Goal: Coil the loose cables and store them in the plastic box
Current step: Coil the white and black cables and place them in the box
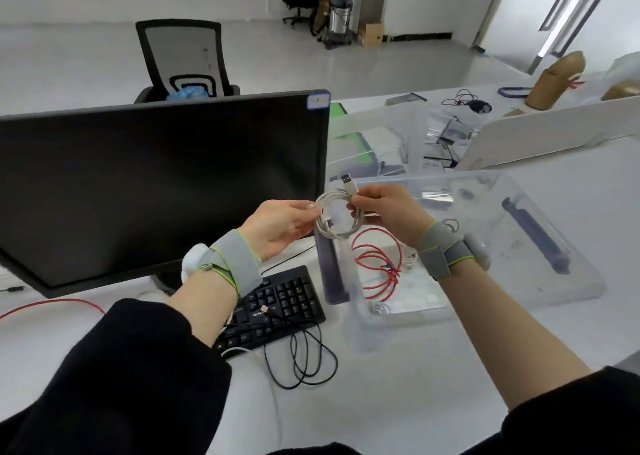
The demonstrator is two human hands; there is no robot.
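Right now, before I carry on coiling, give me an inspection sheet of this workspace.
Surface: white desk, bare in front.
Job's things: white cable coiled, held above the clear plastic box; red cable already lies coiled inside the box.
Clutter: black keyboard, dark monitor, a second clear box behind.
Hands: left hand holds the coil's left side; right hand pinches it near the USB plug.
Cables: loose black cable on the keyboard and desk; another red cable at far left.
Surroundings: office chair, open floor, vacuum cleaner.
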